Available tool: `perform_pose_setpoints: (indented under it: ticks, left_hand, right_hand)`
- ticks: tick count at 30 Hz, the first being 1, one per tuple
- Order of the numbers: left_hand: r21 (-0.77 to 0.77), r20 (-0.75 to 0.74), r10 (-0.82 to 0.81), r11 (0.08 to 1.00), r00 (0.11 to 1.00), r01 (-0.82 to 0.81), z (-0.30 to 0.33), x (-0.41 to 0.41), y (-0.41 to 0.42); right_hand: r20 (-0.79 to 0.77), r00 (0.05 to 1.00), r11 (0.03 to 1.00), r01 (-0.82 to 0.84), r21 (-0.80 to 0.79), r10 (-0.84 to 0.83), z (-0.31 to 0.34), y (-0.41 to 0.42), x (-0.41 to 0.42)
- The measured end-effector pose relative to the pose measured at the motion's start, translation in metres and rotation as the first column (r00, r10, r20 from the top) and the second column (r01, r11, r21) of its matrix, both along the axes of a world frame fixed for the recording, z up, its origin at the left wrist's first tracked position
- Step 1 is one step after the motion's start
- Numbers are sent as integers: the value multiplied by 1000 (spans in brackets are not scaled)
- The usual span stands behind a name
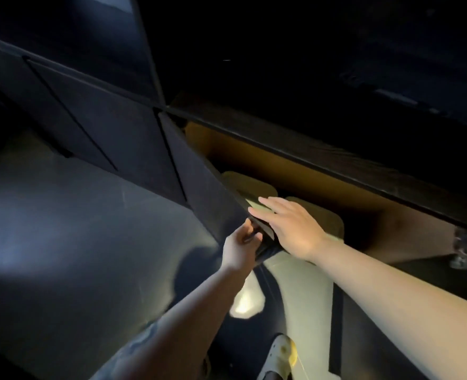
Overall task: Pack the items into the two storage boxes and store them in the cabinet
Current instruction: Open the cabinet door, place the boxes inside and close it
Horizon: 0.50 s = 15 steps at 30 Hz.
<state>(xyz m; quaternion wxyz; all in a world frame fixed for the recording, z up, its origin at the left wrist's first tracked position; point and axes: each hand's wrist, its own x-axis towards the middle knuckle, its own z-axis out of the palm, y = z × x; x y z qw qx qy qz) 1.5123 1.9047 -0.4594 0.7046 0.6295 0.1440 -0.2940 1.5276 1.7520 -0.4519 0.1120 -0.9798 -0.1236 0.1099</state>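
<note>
The low dark cabinet (336, 171) stands open, its wood-coloured inside lit. Its dark door (199, 185) swings out towards me. My left hand (240, 248) grips the door's lower edge near the handle. My right hand (290, 226) lies flat, fingers spread, on the top of a pale storage box (254, 182) inside the cabinet. A second pale box (328, 218) sits right beside it, to the right, partly behind my hand. The boxes' contents are hidden.
Closed dark cabinet doors (95, 119) run along the left. The floor (62, 242) below is dark and glossy. A pale mat (303, 297) lies under my arms, with a light slipper (281, 355) at the bottom. A metal hinge (465, 248) shows at the cabinet's right.
</note>
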Motion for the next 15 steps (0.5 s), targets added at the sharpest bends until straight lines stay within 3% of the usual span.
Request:
perform_pose_setpoints:
  ticks: [3, 8, 15]
  left_hand:
    - [-5, -49, -113, 994, 992, 113, -3, 27, -37]
    - [16, -62, -285, 958, 956, 287, -6, 59, -72]
    - [62, -69, -291, 953, 954, 295, -6, 31, -104]
  right_hand:
    - [3, 996, 992, 89, -92, -89, 6, -34, 18]
    - [-35, 942, 938, 327, -117, -333, 5, -35, 20]
    - [-132, 747, 738, 665, 116, -652, 20, -50, -57]
